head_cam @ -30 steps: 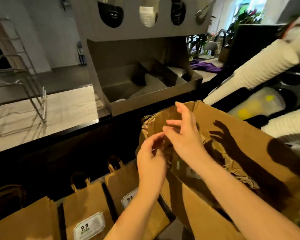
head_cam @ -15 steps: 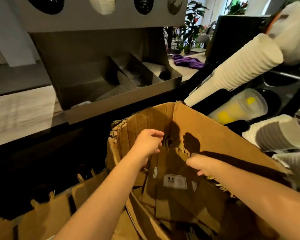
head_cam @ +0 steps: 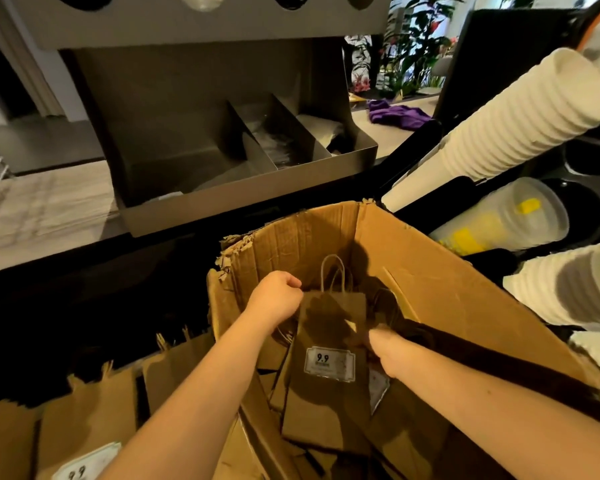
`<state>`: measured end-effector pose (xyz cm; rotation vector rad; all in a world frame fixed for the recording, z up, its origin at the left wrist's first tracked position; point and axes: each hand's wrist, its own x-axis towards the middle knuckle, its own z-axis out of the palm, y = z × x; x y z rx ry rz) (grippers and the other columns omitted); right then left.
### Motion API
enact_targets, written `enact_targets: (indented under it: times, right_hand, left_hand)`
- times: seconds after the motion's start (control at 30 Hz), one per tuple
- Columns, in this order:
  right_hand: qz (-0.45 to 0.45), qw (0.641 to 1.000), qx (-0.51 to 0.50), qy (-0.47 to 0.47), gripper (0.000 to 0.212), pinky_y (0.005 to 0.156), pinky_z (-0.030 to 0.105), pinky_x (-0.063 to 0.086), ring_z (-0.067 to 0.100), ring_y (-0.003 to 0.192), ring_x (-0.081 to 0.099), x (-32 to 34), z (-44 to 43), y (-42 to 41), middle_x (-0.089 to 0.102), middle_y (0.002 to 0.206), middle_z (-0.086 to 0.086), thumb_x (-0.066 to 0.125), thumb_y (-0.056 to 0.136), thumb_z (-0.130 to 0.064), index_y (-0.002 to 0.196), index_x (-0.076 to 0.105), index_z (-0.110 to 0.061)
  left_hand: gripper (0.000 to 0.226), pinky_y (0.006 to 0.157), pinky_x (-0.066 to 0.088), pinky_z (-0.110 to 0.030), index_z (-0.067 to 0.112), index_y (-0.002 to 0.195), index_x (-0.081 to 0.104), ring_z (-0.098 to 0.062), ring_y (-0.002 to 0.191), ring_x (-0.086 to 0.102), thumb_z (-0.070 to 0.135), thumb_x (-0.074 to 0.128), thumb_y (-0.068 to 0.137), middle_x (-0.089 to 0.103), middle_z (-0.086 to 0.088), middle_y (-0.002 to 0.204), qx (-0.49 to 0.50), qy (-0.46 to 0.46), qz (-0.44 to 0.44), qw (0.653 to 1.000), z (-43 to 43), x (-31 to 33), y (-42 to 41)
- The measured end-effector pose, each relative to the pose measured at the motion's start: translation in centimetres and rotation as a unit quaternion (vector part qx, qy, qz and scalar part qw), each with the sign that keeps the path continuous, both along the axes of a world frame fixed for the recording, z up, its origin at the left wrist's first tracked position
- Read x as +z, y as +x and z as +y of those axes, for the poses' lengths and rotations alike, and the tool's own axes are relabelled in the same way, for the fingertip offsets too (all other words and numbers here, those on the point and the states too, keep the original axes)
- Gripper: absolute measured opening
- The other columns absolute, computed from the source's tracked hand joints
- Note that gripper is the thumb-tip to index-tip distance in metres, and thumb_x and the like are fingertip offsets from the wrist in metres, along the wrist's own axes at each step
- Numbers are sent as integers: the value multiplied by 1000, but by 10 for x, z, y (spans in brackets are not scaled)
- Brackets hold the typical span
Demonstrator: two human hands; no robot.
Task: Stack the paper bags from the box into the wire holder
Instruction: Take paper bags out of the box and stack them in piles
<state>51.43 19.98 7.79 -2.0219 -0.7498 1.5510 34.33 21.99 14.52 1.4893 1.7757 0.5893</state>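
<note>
An open cardboard box (head_cam: 447,282) fills the lower middle, holding several flat brown paper bags. The top bag (head_cam: 329,403) has twine handles and a white "9.9" label. My left hand (head_cam: 278,296) grips this bag at its upper left corner. My right hand (head_cam: 383,344) pinches the bag's right edge, fingers hidden behind the paper. Brown bags (head_cam: 90,414) stand upright at the lower left; the wire holder around them cannot be made out.
A grey metal dispenser (head_cam: 222,140) with divided trays stands behind the box on a pale counter (head_cam: 45,209). Sleeves of white paper cups (head_cam: 520,123) and clear plastic cups (head_cam: 506,216) lie to the right. A purple cloth (head_cam: 395,114) lies further back.
Both hands have gone down from the box's rim into it and taken hold of the top bag. The camera has come closer and tilted down.
</note>
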Motion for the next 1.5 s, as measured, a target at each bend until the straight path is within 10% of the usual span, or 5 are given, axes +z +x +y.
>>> enact_targets:
  times: [0.2,0.37,0.57,1.2,1.5]
  right_hand:
    - [-64,991,44,108,41,90,35,44,25,109,50,14,9,-1,51,126,6,38,98,-5,137,42,-17]
    - [77,981,-39,173,43,90,33,45,25,120,48,34,24,10,54,129,3,46,95,-1,133,47,-22]
    - [166,977,-10,132,50,114,45,23,21,138,29,34,28,8,41,143,5,48,95,0,141,36,-11]
    - [83,992,-85,-52,20,56,32,38,24,67,48,1,-2,5,52,77,11,46,97,-20,88,55,-5]
    - [31,995,-94,7,39,91,39,40,33,110,48,13,1,-15,48,127,18,34,100,-10,138,37,-3]
  left_hand:
    - [10,77,52,-36,18,87,57,-23,85,63,24,52,93,64,-5,85,-62,43,171,982,-2,-1,-3]
    - [90,80,53,-37,10,141,34,-28,110,58,67,57,77,53,-9,132,-45,-99,56,992,-3,1,-7]
    - [42,74,55,-29,11,114,60,-20,101,62,4,72,75,67,-5,110,-74,-156,-93,981,-2,-1,-13]
    - [33,63,42,-28,9,119,41,-23,98,61,19,51,90,61,-8,111,3,20,224,974,-11,3,-21]
    - [86,61,48,-28,29,148,-13,-18,77,60,14,50,93,60,-7,96,-13,18,236,972,-13,5,-23]
